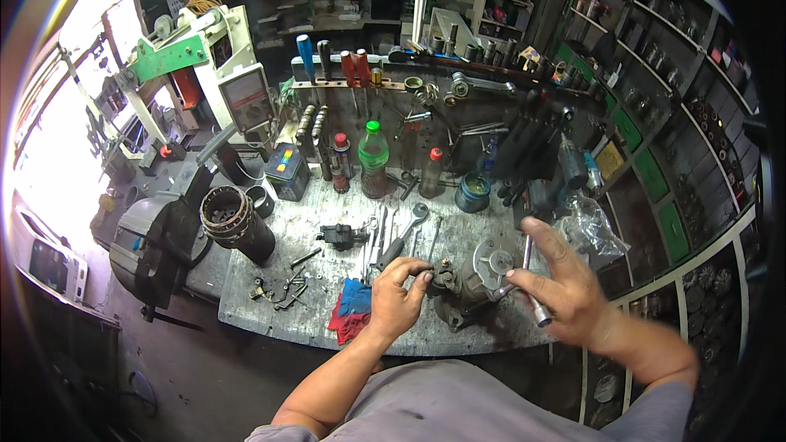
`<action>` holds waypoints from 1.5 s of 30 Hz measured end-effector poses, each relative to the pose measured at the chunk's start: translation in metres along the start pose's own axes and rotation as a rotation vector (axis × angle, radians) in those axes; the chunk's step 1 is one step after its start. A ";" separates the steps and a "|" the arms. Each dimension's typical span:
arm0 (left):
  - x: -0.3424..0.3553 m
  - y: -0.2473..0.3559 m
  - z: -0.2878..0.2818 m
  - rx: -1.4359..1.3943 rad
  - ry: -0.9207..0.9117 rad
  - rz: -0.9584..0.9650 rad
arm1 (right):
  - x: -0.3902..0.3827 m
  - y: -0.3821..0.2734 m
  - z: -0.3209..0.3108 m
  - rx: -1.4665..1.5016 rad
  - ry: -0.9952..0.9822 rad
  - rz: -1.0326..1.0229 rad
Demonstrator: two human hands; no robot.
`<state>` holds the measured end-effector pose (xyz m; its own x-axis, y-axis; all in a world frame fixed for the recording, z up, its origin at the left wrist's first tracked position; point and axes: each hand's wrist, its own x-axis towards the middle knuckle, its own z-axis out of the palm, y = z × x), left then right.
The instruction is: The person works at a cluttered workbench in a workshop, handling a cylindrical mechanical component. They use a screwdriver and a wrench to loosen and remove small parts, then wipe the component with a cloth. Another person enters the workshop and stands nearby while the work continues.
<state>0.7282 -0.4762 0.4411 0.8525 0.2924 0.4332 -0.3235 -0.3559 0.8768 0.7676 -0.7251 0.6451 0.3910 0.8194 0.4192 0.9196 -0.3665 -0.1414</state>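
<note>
A motor with a silver end cap [494, 265] and a dark housing [453, 307] stands on the metal bench [278, 319]. My left hand [399, 295] is closed at the small fittings on the motor's left side; what its fingertips pinch is too small to make out. My right hand [563, 290], slightly blurred, grips a chrome socket wrench [538, 308] over the right side of the end cap. Red and blue cloths [355, 299] lie left of my left hand, with a ratcheting wrench [408, 229] and several spanners above them.
A black cylindrical housing [255, 241], black connector block [340, 236] and loose bolts [291, 293] lie left. Bottles [373, 164], a blue tub [472, 192], a battery [286, 178] and tool racks [344, 83] line the back. A plastic bag [598, 225] and shelving [655, 155] are right.
</note>
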 end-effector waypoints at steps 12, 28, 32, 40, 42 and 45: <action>-0.001 0.001 0.000 0.007 0.006 0.013 | -0.018 0.025 0.063 1.749 0.192 0.599; -0.018 0.008 -0.012 0.064 0.214 0.064 | 0.028 0.022 -0.022 -0.188 -0.173 -0.513; -0.023 0.031 -0.016 0.066 0.116 0.283 | -0.015 -0.004 0.020 0.263 0.227 0.021; -0.001 0.098 0.022 0.286 -0.219 0.399 | -0.005 0.027 0.075 1.362 0.062 0.599; 0.004 0.106 0.029 0.319 -0.213 0.368 | -0.004 0.030 0.069 1.184 0.086 0.449; 0.005 0.112 0.032 0.249 -0.253 0.325 | -0.022 0.026 0.059 1.080 0.247 0.488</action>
<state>0.7091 -0.5435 0.5349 0.8068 -0.0829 0.5850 -0.5075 -0.6041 0.6144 0.7848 -0.7271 0.5793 0.7960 0.5482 0.2565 0.2812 0.0404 -0.9588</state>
